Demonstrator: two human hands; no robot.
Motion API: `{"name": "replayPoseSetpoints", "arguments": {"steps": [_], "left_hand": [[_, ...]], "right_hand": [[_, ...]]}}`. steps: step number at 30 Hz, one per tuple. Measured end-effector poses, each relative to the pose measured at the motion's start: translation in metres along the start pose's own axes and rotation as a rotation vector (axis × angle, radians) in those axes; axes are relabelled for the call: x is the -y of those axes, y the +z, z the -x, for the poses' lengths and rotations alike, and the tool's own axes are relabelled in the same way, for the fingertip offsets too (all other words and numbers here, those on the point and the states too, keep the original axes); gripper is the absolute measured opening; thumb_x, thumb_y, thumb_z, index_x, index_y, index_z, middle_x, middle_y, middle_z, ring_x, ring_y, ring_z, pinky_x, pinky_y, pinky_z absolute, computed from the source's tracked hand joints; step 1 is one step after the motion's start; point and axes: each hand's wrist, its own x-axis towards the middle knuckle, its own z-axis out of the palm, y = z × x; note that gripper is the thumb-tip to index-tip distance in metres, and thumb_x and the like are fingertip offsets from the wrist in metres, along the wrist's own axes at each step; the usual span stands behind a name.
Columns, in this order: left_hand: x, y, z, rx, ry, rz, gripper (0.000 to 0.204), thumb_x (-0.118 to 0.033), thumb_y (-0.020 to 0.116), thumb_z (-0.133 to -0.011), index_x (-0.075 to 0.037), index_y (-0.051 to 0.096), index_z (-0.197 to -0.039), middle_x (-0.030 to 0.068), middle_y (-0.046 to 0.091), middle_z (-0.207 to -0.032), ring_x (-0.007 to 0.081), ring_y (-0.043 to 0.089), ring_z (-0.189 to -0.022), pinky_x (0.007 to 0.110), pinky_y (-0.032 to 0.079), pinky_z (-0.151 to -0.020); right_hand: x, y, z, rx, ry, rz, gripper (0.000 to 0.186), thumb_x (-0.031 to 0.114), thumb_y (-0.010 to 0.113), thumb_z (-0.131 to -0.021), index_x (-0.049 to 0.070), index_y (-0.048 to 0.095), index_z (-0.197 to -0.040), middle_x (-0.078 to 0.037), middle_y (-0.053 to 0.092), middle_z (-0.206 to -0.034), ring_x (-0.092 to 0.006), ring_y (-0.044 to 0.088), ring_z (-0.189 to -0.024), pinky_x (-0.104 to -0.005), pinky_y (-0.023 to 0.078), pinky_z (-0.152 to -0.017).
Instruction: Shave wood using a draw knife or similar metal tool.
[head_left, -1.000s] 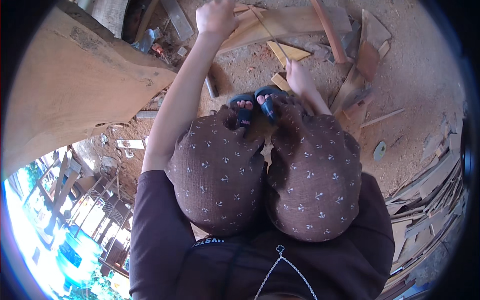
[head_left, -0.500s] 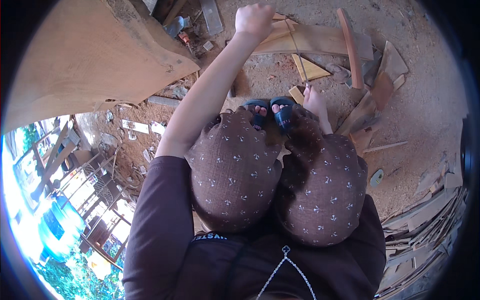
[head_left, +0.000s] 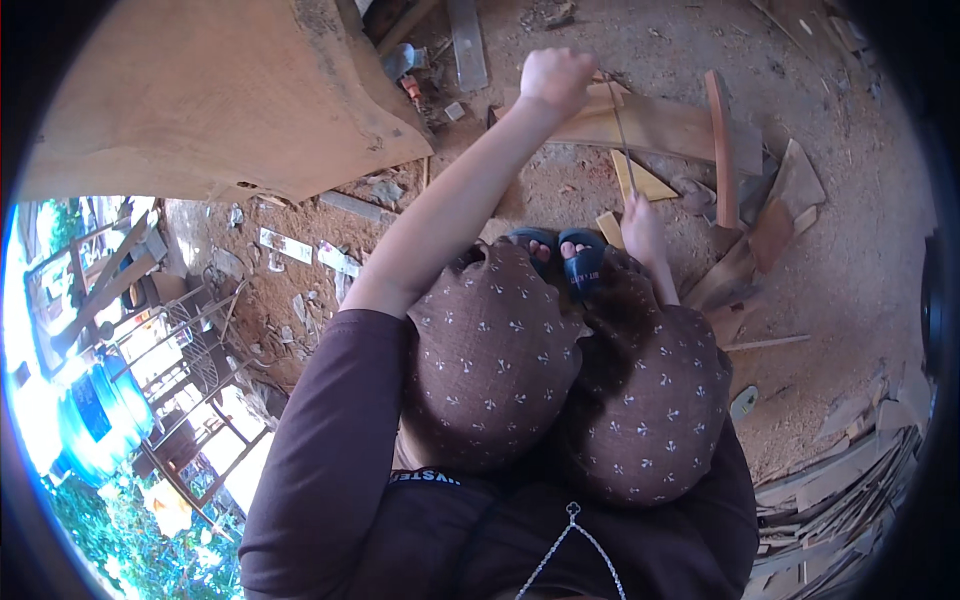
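My left hand point(head_left: 558, 80) is a fist stretched out ahead, over the left part of a curved wooden plank point(head_left: 670, 122) on the ground. From beside it a long thin dark rod-like tool point(head_left: 621, 135) slants back to my right hand point(head_left: 643, 232), whose fingers close on its near end. The left fist appears to grip the far end, though its fingers hide the hold. Whether the tool touches the plank, I cannot tell. Beneath its near half lies a yellow triangular wood offcut point(head_left: 650, 180). A small yellow block point(head_left: 608, 229) sits by my sandals point(head_left: 585, 270).
A reddish curved wooden strip point(head_left: 722, 150) crosses the plank's right part. More offcuts point(head_left: 770, 235) lie to its right. A large wooden slab point(head_left: 230, 110) fills the upper left. Stacked thin wood strips point(head_left: 840, 490) are at lower right, a metal rack point(head_left: 200, 370) at left.
The whole view has shifted, so the scene sits lower and farther right. Against the plank, my left fist has moved a little right and both hands slightly forward with the tool.
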Motion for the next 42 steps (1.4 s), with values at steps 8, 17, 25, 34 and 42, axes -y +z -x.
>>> {"name": "replayPoseSetpoints", "arguments": {"steps": [8, 17, 25, 34, 42], "left_hand": [[-0.001, -0.001, -0.002, -0.026, 0.044, 0.012, 0.011, -0.009, 0.060, -0.072, -0.011, 0.066, -0.080, 0.0104, 0.068, -0.079, 0.0271, 0.068, -0.078, 0.037, 0.054, -0.065], [0.002, -0.002, 0.000, -0.029, 0.022, 0.005, 0.011, -0.008, 0.060, -0.071, -0.012, 0.066, -0.080, 0.0093, 0.068, -0.078, 0.0261, 0.068, -0.076, 0.037, 0.054, -0.064], [-0.005, -0.004, -0.002, -0.027, 0.060, -0.003, 0.013, -0.010, 0.061, -0.073, -0.014, 0.066, -0.084, 0.0090, 0.068, -0.079, 0.0256, 0.068, -0.076, 0.037, 0.054, -0.063], [0.001, -0.001, 0.004, -0.057, 0.053, 0.026, 0.013, -0.011, 0.060, -0.073, -0.013, 0.066, -0.085, 0.0091, 0.068, -0.079, 0.0261, 0.068, -0.076, 0.037, 0.054, -0.064], [0.001, -0.004, 0.000, 0.023, 0.055, -0.034, 0.010, -0.012, 0.061, -0.074, -0.012, 0.065, -0.083, 0.0097, 0.068, -0.080, 0.0269, 0.068, -0.078, 0.038, 0.054, -0.065]], "right_hand": [[0.020, -0.004, -0.041, -0.042, 0.004, 0.029, 0.029, 0.024, 0.040, -0.096, -0.002, 0.054, -0.098, -0.029, 0.061, -0.080, -0.0457, 0.060, -0.078, -0.0552, 0.046, -0.068], [-0.005, -0.004, 0.002, 0.024, -0.009, -0.012, 0.031, 0.025, 0.038, -0.096, -0.002, 0.054, -0.099, -0.029, 0.061, -0.083, -0.0466, 0.059, -0.080, -0.0549, 0.046, -0.068], [0.025, -0.007, -0.066, -0.019, -0.022, 0.039, 0.030, 0.023, 0.038, -0.096, -0.002, 0.054, -0.099, -0.030, 0.061, -0.085, -0.0469, 0.058, -0.083, -0.0547, 0.046, -0.072], [0.007, -0.007, 0.003, 0.025, 0.004, 0.011, 0.027, 0.023, 0.038, -0.096, -0.001, 0.051, -0.098, -0.030, 0.061, -0.084, -0.0460, 0.059, -0.082, -0.0553, 0.046, -0.071], [0.020, 0.005, -0.047, -0.066, -0.042, 0.033, 0.031, 0.023, 0.038, -0.096, -0.004, 0.054, -0.095, -0.029, 0.061, -0.081, -0.0456, 0.060, -0.079, -0.0540, 0.047, -0.067]]}}
